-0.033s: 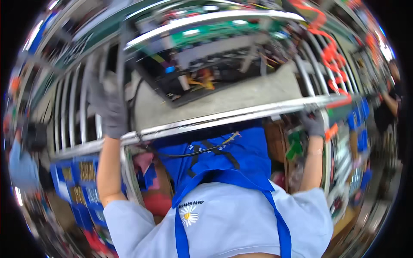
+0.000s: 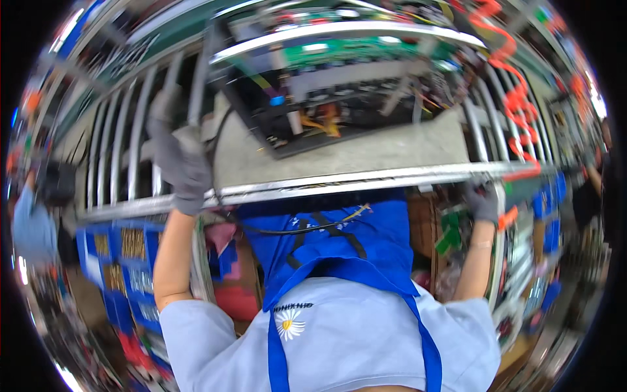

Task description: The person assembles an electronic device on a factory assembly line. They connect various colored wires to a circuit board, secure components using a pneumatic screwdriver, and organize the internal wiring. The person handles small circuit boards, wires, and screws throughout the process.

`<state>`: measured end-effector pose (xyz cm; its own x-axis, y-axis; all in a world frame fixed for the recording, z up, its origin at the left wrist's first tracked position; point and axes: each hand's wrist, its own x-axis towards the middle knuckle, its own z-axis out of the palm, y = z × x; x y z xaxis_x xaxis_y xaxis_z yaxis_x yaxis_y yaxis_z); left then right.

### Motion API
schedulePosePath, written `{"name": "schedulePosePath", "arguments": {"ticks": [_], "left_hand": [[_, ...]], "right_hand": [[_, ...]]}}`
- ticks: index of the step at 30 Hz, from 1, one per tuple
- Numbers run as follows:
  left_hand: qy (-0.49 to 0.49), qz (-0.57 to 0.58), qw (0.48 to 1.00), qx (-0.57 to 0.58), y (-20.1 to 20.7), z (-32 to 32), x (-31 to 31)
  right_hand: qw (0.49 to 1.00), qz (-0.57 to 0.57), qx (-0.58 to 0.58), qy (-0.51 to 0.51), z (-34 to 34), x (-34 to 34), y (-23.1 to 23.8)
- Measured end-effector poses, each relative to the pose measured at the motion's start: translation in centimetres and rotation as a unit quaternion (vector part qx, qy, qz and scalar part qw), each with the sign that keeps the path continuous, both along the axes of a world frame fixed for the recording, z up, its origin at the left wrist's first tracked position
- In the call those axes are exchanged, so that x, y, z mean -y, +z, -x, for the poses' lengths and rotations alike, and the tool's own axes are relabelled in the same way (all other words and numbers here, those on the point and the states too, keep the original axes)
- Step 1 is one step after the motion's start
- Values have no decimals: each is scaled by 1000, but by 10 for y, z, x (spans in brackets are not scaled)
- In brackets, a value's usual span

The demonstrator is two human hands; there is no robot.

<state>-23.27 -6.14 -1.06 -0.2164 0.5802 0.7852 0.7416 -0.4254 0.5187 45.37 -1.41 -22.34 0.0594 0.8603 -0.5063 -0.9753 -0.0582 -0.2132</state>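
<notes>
A black open-topped case (image 2: 261, 127) with a green circuit board (image 2: 366, 52), wires and yellow parts inside sits on a pale board (image 2: 366, 149). My left hand (image 2: 184, 163), in a grey glove, reaches over the metal rail (image 2: 300, 186) just left of the case. Its fingers look stretched out, with nothing visible in them. Close beside it a black cable (image 2: 287, 232) runs down over the rail and across my blue apron. My right hand (image 2: 483, 201), also gloved, is below the rail's right end; its fingers are curled and partly blurred, and what they hold, if anything, cannot be made out.
Metal rollers (image 2: 117, 157) flank the pale board on both sides. An orange coiled hose (image 2: 513, 98) hangs down at the right. Blue bins (image 2: 134, 261) with small parts stand at the lower left. Other people (image 2: 32, 222) are at the far left and right edges.
The whole scene has shifted slightly right and down in the picture, with the case and both hands. My hands have kept nearly the same places relative to the rail.
</notes>
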Motion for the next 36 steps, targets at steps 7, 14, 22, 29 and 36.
{"name": "schedulePosePath", "arguments": {"ticks": [7, 14, 22, 29, 36], "left_hand": [[269, 293, 912, -101, -126, -2, 140], [270, 472, 797, 262, -206, -49, 177], [-258, 417, 697, 524, -56, -63, 135], [-258, 131, 697, 656, -51, -30, 104], [-406, -125, 394, 815, -94, 100, 57]], "right_hand": [[998, 57, 25, -8, -21, 14, -20], [985, 93, 123, 81, 85, 73, -57], [553, -331, 569, 511, 398, 104, 146], [474, -352, 534, 606, 425, 105, 230], [817, -508, 64, 263, 289, 68, 268]]}}
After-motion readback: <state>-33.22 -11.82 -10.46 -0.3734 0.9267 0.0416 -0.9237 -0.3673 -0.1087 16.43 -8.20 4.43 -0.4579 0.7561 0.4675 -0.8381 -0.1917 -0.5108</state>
